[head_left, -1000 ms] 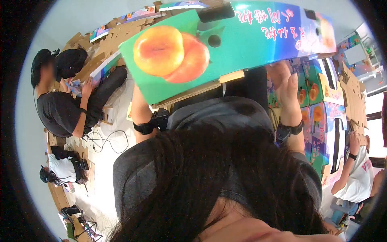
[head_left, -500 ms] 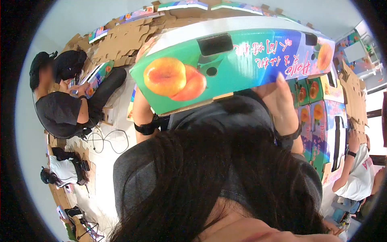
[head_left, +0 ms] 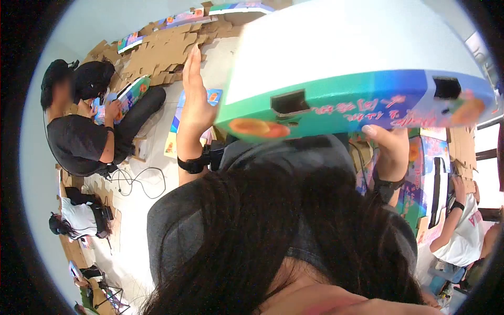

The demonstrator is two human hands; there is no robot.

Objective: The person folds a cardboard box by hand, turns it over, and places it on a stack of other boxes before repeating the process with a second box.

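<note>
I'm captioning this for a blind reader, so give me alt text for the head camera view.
A person's left hand and right hand lift a large printed fruit box overhead. Beside them a seated co-worker handles a flat carton among cardboard sheets.

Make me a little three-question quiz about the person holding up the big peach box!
1. True or false: the right hand grips the lower edge of the peach box.
2. How does the left hand stand? A) open and flat, fingers up, beside the box's left end; B) curled in a fist on the floor; C) inside the box's handle hole.
3. Fill in: the seated person in black at the left holds a flat printed ____.

Key: 1 true; 2 A; 3 carton.
</note>
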